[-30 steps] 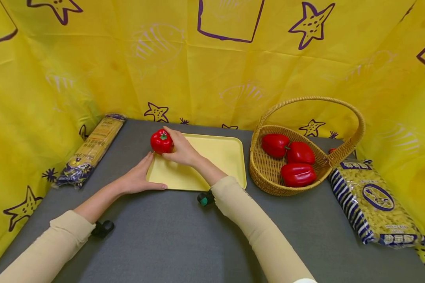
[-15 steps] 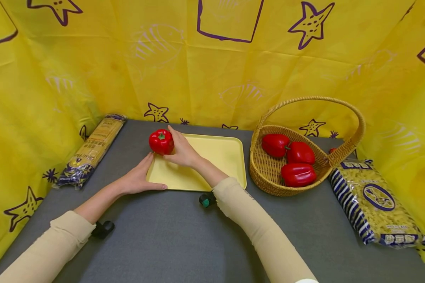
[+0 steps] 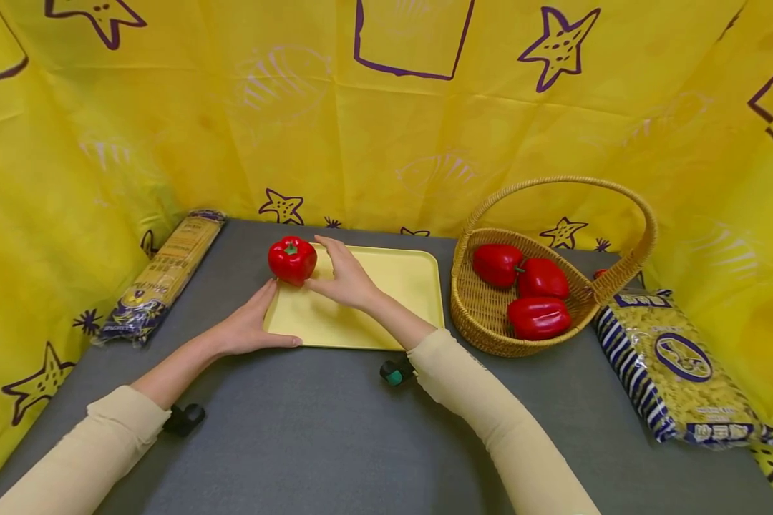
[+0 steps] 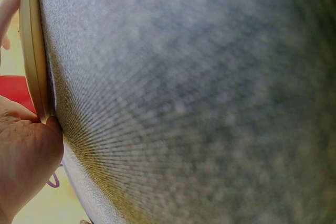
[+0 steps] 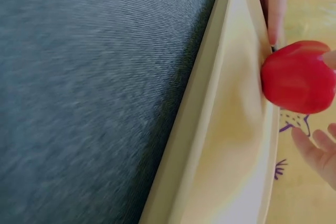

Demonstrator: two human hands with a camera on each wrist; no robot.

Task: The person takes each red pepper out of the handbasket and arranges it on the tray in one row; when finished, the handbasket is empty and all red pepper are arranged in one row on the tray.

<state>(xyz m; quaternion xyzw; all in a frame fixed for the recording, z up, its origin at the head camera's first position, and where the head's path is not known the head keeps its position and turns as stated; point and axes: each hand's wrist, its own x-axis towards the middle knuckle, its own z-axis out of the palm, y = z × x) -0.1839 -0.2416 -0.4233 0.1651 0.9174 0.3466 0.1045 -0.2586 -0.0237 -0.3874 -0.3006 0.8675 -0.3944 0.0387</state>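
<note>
Red pepper (image 3: 292, 261) at the far left corner of the pale yellow tray (image 3: 386, 307), a hand on either side

We see the pepper stem up, its green stalk facing us, over the corner of the tray farthest away on the left. The right hand (image 3: 344, 279) is just beside it on the right, thumb and fingers parted in a wide curve rather than wrapped around it. In the right wrist view there is a gap between the pepper and the lower fingers; the thumb tip is cut off at the edge, so we cannot say for sure whether it touches the red skin.

The left hand (image 3: 248, 329) rests against the tray's near left corner, fingers straight, thumb stretched out along the near edge. Its fingertips end just below the pepper.

To the right of the tray we find a wicker basket (image 3: 489, 342) with a tall arched handle. Three more red peppers (image 3: 540, 318) lie inside it. A clear bag of pasta (image 3: 689, 372) with a blue striped side lies right of the basket, and a long spaghetti pack (image 3: 164, 275) lies well left of the tray. Everything is on a grey tabletop (image 3: 296, 436), before a yellow cloth (image 3: 373, 136) printed with starfish.
</note>
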